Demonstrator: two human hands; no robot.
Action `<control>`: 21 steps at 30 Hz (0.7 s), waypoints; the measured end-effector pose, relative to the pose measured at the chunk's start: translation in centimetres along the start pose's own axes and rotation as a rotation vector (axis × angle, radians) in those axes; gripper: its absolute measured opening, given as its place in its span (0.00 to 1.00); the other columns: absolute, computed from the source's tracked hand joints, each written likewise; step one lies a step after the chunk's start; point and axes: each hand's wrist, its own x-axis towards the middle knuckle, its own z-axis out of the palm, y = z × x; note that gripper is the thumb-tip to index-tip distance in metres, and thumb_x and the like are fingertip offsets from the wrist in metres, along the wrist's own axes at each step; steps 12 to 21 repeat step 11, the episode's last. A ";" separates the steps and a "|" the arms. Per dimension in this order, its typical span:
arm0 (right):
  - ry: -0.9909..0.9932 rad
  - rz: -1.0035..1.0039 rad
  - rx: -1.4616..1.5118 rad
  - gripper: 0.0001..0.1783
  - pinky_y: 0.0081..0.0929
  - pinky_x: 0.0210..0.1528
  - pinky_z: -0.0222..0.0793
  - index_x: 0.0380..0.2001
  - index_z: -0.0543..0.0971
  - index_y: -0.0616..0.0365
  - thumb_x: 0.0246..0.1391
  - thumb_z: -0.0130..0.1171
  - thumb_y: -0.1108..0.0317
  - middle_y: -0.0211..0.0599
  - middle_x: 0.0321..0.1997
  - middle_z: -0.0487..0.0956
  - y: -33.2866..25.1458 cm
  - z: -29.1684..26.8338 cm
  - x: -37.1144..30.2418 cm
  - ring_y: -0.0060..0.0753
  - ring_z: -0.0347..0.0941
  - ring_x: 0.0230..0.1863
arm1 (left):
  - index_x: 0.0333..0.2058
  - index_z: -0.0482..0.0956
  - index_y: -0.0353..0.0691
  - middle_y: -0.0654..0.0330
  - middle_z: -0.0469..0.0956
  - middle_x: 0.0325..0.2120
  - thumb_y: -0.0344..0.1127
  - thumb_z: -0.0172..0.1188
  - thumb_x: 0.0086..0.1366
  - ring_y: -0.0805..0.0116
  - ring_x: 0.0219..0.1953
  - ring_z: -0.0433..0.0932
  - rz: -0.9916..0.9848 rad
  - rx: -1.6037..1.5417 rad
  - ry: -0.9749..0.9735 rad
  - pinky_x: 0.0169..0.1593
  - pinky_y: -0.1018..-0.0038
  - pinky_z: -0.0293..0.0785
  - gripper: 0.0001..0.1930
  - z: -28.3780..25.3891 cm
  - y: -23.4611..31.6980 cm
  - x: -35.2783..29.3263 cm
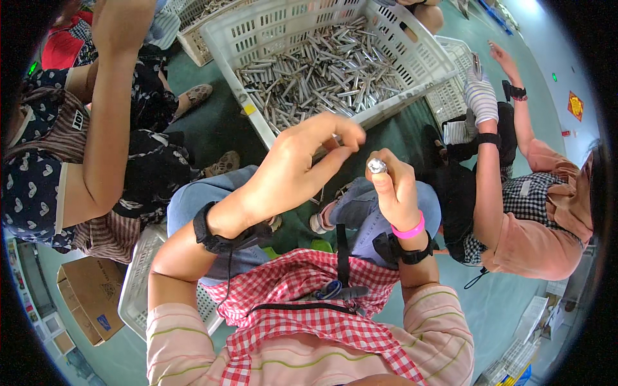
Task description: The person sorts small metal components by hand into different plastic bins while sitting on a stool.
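My left hand [293, 166] is raised in front of the large bin, its fingers curled and the thumb close to the forefinger. The fingertips are slightly blurred, and I cannot make out whether anything is pinched between them. Just to its right, my right hand [398, 190] is closed around a shiny silver metal piece [377, 166]. Only the bright end shows above the fist; the rest is hidden by my fingers. Beyond both hands, a heap of slim silver metal pieces [322, 74] lies in the white plastic bin [257, 31].
A co-worker on the right holds metal pieces in a striped glove [481, 98]. At the left, another person's bare arm [109, 128] reaches up. Behind my left arm are a white crate [138, 293] and a cardboard box [90, 299]. A smaller white crate [450, 96] stands right of the bin.
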 end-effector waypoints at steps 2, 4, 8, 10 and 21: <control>-0.004 0.017 -0.003 0.23 0.26 0.20 0.57 0.27 0.71 0.63 0.56 0.50 0.50 0.37 0.15 0.65 -0.3 0.1 0.1 0.31 0.62 0.15 | 0.35 0.77 0.33 0.60 0.76 0.30 0.28 0.53 0.62 0.73 0.37 0.74 -0.099 -0.131 0.025 0.42 0.76 0.69 0.06 -0.2 0.0 0.0; 0.005 -0.001 -0.024 0.23 0.26 0.20 0.57 0.27 0.71 0.64 0.56 0.50 0.51 0.38 0.16 0.66 -0.2 0.1 0.1 0.33 0.63 0.16 | 0.36 0.77 0.33 0.60 0.76 0.31 0.28 0.54 0.61 0.72 0.37 0.74 -0.098 -0.102 -0.038 0.41 0.76 0.69 0.07 -0.4 -0.1 0.1; -0.004 -0.034 -0.084 0.23 0.29 0.21 0.60 0.27 0.72 0.64 0.56 0.51 0.51 0.41 0.18 0.69 -0.5 0.1 0.4 0.38 0.67 0.17 | 0.38 0.78 0.35 0.59 0.77 0.33 0.29 0.55 0.61 0.72 0.37 0.74 -0.186 -0.150 -0.151 0.42 0.76 0.69 0.08 -0.6 0.3 0.0; -0.013 -0.038 -0.096 0.23 0.29 0.21 0.60 0.27 0.72 0.64 0.56 0.51 0.50 0.41 0.18 0.69 -0.5 0.0 0.4 0.38 0.67 0.17 | 0.39 0.78 0.35 0.59 0.78 0.34 0.30 0.55 0.62 0.72 0.38 0.75 -0.231 -0.185 -0.197 0.42 0.77 0.69 0.09 -0.7 0.3 0.0; -0.021 -0.041 -0.107 0.23 0.29 0.21 0.60 0.27 0.72 0.64 0.55 0.51 0.49 0.41 0.18 0.69 -0.5 0.0 0.3 0.37 0.67 0.17 | 0.39 0.78 0.36 0.58 0.78 0.35 0.30 0.55 0.62 0.72 0.38 0.75 -0.240 -0.187 -0.214 0.43 0.78 0.69 0.09 -0.8 0.3 0.0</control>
